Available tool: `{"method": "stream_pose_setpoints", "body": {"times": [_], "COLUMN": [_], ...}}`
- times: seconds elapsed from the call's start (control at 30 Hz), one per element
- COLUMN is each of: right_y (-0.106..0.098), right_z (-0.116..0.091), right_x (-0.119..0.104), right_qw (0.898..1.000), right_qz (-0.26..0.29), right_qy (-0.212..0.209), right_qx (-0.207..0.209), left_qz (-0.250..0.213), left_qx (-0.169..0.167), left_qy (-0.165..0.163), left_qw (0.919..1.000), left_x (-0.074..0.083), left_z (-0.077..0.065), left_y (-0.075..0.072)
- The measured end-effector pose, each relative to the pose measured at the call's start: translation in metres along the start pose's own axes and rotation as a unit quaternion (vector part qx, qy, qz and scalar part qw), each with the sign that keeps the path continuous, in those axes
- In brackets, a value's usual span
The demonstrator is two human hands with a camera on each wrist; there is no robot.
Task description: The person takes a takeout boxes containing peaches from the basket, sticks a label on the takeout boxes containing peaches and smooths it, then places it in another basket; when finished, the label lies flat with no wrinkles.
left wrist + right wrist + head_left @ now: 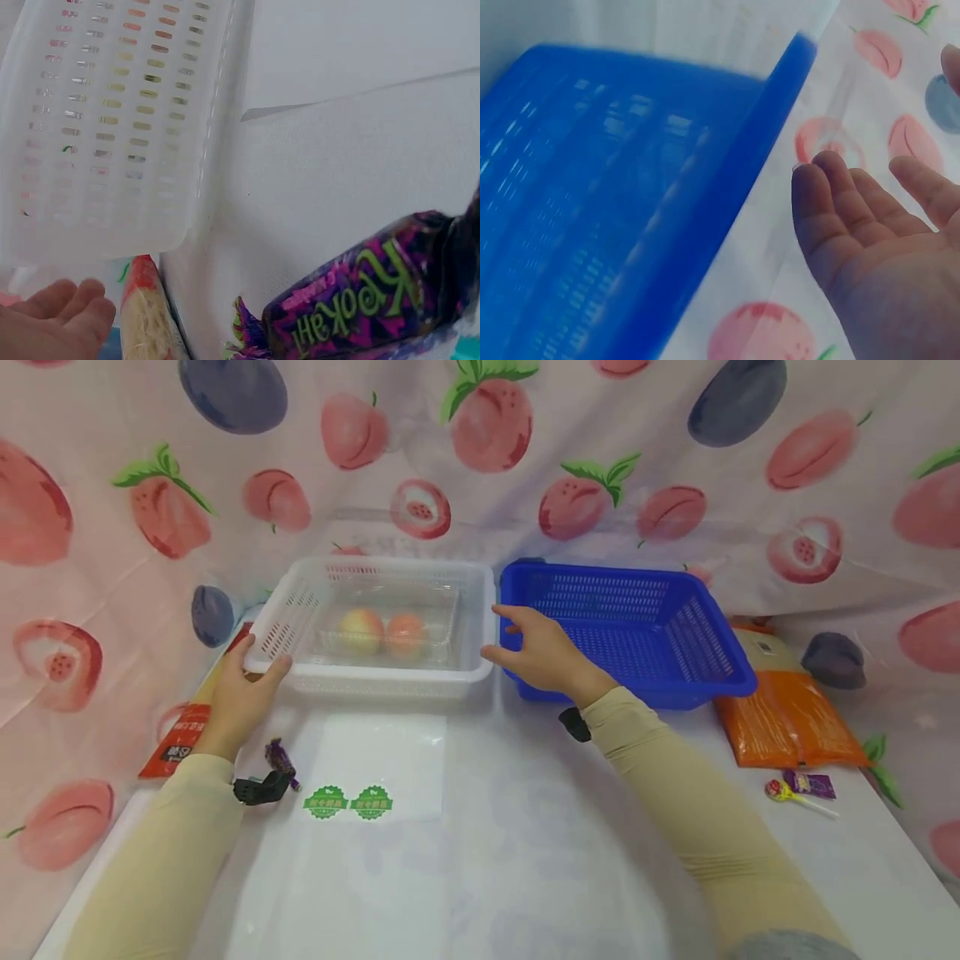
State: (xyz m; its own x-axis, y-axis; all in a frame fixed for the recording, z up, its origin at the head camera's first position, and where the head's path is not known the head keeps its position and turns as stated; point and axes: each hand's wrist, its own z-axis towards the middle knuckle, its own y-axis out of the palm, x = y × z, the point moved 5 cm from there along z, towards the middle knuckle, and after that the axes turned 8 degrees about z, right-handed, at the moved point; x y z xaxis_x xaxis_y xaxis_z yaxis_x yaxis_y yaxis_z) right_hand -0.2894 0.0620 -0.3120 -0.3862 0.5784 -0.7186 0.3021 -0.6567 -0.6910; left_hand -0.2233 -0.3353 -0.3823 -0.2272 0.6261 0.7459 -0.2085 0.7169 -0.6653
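A white plastic basket [390,681] stands against the patterned cloth. Inside it is a clear plastic box [438,597] with two round yellow-red fruits [362,631], which look like apples. My left hand [243,693] is at the basket's front left corner, thumb and fingers spread; in the left wrist view its fingertips show just off the basket's corner. At the opposite end, my right hand [543,652] reaches with fingers and thumb apart beside the white basket's right rim. That hand passes over the left edge of a blue basket [630,647] with nothing visible in it.
An orange bag [795,718] lies right of the blue basket, with a lollipop [783,791] and a purple-wrapped sweet [813,784] before it. A red-yellow packet [180,739] lies at left. Near my left wrist is another purple-wrapped sweet [360,292]. Two green stickers [348,802] are in front.
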Motion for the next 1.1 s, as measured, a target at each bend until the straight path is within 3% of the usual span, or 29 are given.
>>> {"method": "stream_pose_setpoints", "body": {"times": [0.17,0.43,0.67,0.83,1.1], "right_y": [0.015,0.044,0.060,0.066,0.070], "right_z": [0.016,0.045,0.063,0.071,0.088], "right_x": [-0.013,-0.027,-0.027,-0.025,-0.020], "right_qw": [1.000,0.998,0.996,0.996,0.996], "right_qz": [0.025,0.027,0.004,0.006,0.006], "right_qy": [0.003,0.004,0.028,0.042,0.088], "right_qx": [-0.014,-0.051,-0.080,-0.074,-0.018], "left_qz": [-0.005,-0.031,-0.035,-0.038,-0.047], "left_qx": [-0.026,-0.015,-0.025,-0.023,-0.023], "left_qy": [-0.003,-0.005,-0.005,-0.006,-0.007], "left_qw": [0.9996,0.9994,0.9991,0.9990,0.9986], "left_x": [-0.003,-0.006,-0.002,-0.004,-0.004], "left_z": [0.000,0.000,0.002,0.000,0.002], "left_y": [0.004,0.005,0.007,0.007,0.006]}}
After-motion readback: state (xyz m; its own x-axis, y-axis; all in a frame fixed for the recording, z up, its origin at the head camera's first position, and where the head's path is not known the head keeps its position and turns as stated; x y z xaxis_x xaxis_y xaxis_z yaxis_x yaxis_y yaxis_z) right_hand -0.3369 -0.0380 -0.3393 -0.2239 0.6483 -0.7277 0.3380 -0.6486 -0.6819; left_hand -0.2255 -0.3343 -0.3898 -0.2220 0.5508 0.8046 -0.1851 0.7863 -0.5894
